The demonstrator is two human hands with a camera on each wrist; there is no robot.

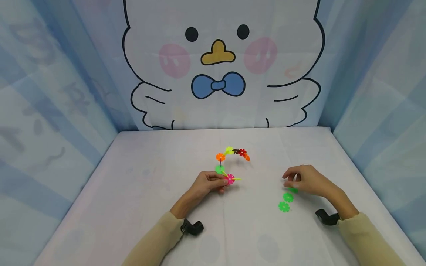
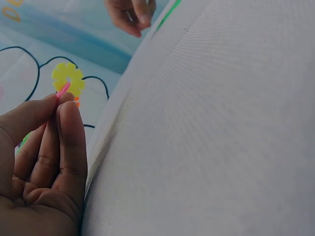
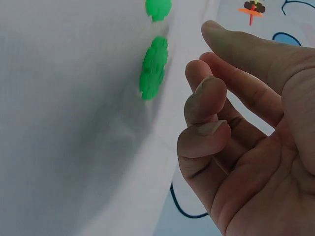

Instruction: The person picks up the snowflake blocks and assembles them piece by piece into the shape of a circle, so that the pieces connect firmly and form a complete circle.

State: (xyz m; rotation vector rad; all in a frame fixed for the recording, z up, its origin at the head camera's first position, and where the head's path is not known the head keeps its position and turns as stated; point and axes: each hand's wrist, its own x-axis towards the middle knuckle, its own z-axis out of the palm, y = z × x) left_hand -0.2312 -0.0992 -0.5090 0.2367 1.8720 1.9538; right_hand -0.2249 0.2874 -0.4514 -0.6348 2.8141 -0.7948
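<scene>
My left hand (image 1: pixel 213 181) pinches a pink snowflake disc (image 1: pixel 230 179) between thumb and fingers. That disc belongs to a curved chain of interlocked discs: green (image 1: pixel 219 169), orange (image 1: pixel 220 157), yellow (image 1: pixel 229 150), dark brown, red (image 1: pixel 242 152) and orange. A yellow disc (image 2: pixel 68 78) joins the pink one's free side, seen edge-on in the head view. To the right, my right hand (image 1: pixel 307 180) hovers over loose green discs (image 1: pixel 288 197), fingers loosely bent. Between its thumb and fingers (image 3: pixel 206 101) nothing shows. One green disc (image 1: pixel 293 190) is partly hidden beneath this hand.
A white cloth covers the table (image 1: pixel 149 155). Behind it hangs a backdrop (image 1: pixel 217 111) with a cartoon bird, and pale blue curtains (image 1: pixel 382 92) flank both sides. Each wrist carries a black camera (image 1: pixel 193 228).
</scene>
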